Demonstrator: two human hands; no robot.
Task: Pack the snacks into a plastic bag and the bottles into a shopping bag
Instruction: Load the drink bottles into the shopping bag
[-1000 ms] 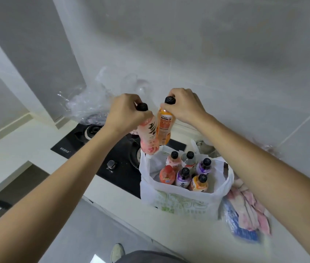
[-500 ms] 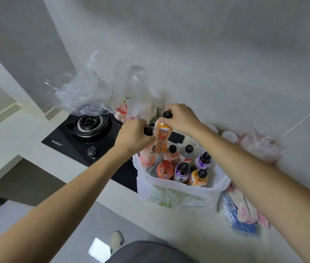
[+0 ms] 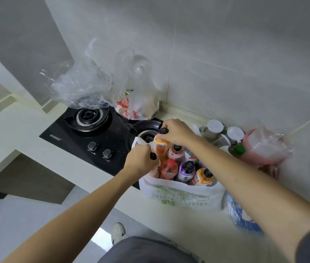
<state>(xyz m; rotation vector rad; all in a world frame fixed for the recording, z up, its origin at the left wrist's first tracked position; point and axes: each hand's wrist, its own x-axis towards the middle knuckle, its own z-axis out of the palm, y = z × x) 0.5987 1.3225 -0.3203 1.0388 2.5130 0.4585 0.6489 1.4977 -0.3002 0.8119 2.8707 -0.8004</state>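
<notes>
The white shopping bag [image 3: 180, 194] stands on the pale worktop [image 3: 169, 230], several bottles upright inside. The left hand [image 3: 140, 164] has its grip closed on a pink bottle [image 3: 155, 170] at the bag's left edge — the right hand [image 3: 176, 131] grips an orange bottle [image 3: 161, 149] by its cap, just above the others. Beyond, on the black stove [image 3: 97, 133], sits a clear plastic bag [image 3: 137, 103] of snacks.

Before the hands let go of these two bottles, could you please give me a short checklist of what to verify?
1. Right hand grips orange bottle at its cap: ok.
2. Left hand grips pink bottle: ok.
3. Both bottles inside shopping bag: ok.
4. Bottles resting on the bag's bottom: cannot tell.
5. Bag mouth open, bag upright: ok.
6. Bag clear of the stove burner: not ok; its back edge lies over it.
</notes>
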